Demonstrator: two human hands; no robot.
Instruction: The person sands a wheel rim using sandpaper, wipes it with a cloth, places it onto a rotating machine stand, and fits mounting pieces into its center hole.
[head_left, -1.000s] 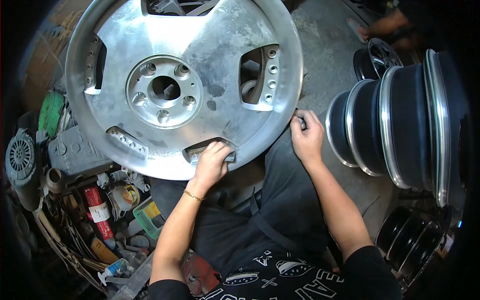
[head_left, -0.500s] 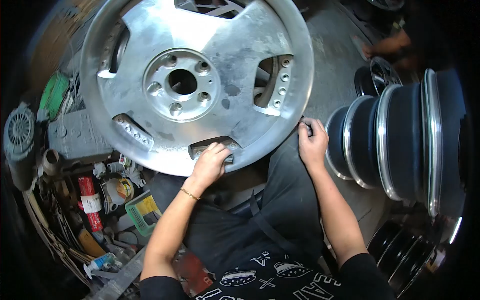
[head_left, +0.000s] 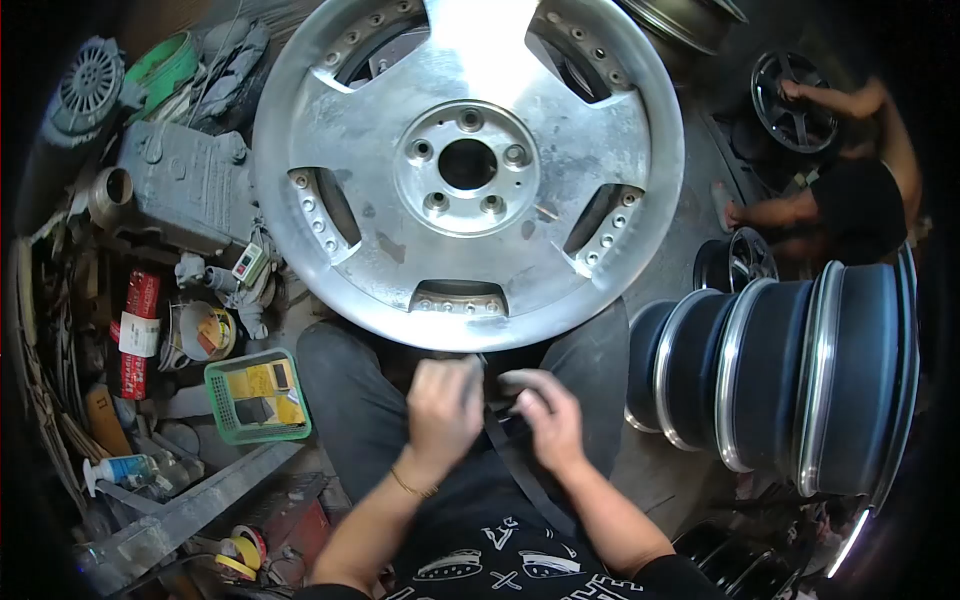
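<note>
A large silvery wheel rim (head_left: 370,280) with five cutout windows stands tilted in front of my knees. My left hand (head_left: 445,405) is just below its lower edge, blurred, with the fingers curled closed. Whatever those fingers hold, if anything, cannot be made out. Beside it, my right hand (head_left: 548,415) is over my lap with its fingers bent and pressed together; a greyish patch shows at the fingertips, too smeared to name. Neither hand touches the rim. A dark strap (head_left: 520,465) runs across my lap under the hands.
Several rim barrels (head_left: 760,370) lie in a row at right. Behind them a person's hand (head_left: 790,90) touches a black wheel (head_left: 795,110). At left are a green basket (head_left: 212,405) with yellow sheets, a red roll (head_left: 138,340), a grey motor (head_left: 190,185) and a metal bar (head_left: 190,515).
My left hand has left the rim's lower window and my right hand its lower right edge; both are now together over my lap. The rim has turned, and the view has shifted.
</note>
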